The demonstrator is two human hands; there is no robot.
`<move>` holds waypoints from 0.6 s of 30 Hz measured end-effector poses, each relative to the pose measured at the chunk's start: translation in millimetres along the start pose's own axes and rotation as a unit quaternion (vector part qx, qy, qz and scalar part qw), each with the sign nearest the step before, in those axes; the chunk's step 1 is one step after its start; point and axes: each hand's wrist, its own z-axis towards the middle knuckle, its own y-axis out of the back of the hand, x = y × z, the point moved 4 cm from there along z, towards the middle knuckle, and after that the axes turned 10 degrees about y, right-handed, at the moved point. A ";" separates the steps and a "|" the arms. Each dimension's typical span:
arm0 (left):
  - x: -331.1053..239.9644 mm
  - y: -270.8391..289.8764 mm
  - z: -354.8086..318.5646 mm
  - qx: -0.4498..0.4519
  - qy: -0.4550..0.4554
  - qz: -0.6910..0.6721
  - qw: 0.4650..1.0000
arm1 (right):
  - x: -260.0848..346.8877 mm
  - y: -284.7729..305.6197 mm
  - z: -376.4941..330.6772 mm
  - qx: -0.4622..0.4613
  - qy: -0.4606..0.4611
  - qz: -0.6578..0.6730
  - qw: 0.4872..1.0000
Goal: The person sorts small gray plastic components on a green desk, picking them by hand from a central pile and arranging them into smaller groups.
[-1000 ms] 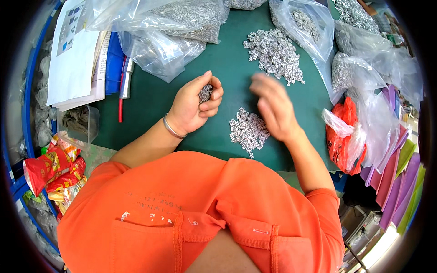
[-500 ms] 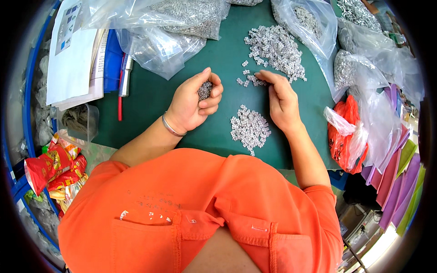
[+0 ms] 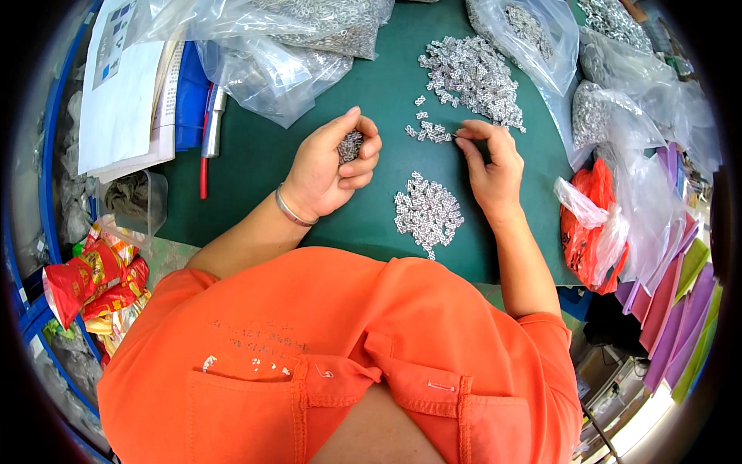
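Observation:
My left hand is curled round a handful of small grey metal pieces, which show between thumb and fingers. Thumb and forefinger of my right hand are pinched together beside a few loose, S-shaped silvery pieces on the green tabletop. Whatever lies between those fingertips is too small to make out. A large heap of the same pieces spreads beyond my right hand. Closer to my body, a smaller heap lies between my forearms.
Clear plastic bags of metal parts line the far edge, with another open bag at far right. A red plastic bag hangs by the right edge. Papers, a blue tray and a red pen lie left.
My right hand has drawn slightly right, away from the few loose pieces, and its thumb and forefinger have come together. My left hand keeps its hold.

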 end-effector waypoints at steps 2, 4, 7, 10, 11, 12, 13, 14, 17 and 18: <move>0.4 0.1 1.2 0.003 0.002 -0.001 1.000 | -2.5 3.2 -6.7 -0.034 -0.051 0.031 0.998; 0.3 -0.1 1.3 0.003 0.003 -0.001 1.000 | 5.7 4.1 -4.3 0.030 -0.020 0.031 0.999; 0.6 1.8 -0.1 -0.002 -0.003 -0.001 1.000 | 9.4 4.0 -0.1 0.027 0.032 -0.006 0.999; -0.1 -0.7 0.9 0.001 -0.003 0.003 1.000 | 8.3 7.5 5.1 -0.004 0.020 -0.012 1.000; 0.0 -0.4 0.9 0.000 -0.003 0.002 1.000 | 9.9 3.9 6.6 0.013 0.044 -0.015 0.999; 0.3 0.2 1.0 -0.002 -0.003 0.002 1.000 | 11.3 -0.2 8.2 0.030 0.067 -0.019 0.997; 0.4 0.6 1.1 -0.002 -0.003 0.000 1.000 | 12.2 -3.2 9.6 0.048 0.092 -0.024 0.994; 0.4 0.2 0.9 -0.003 -0.002 0.001 1.000 | 11.2 -2.9 10.2 0.052 0.110 -0.041 0.992; 0.2 0.2 -0.2 0.004 0.000 -0.001 1.000 | -1.1 3.9 3.8 -0.022 -0.005 0.014 1.000; 0.4 1.4 0.7 0.014 0.002 -0.002 1.000 | -2.5 9.0 2.8 -0.039 -0.047 0.040 0.997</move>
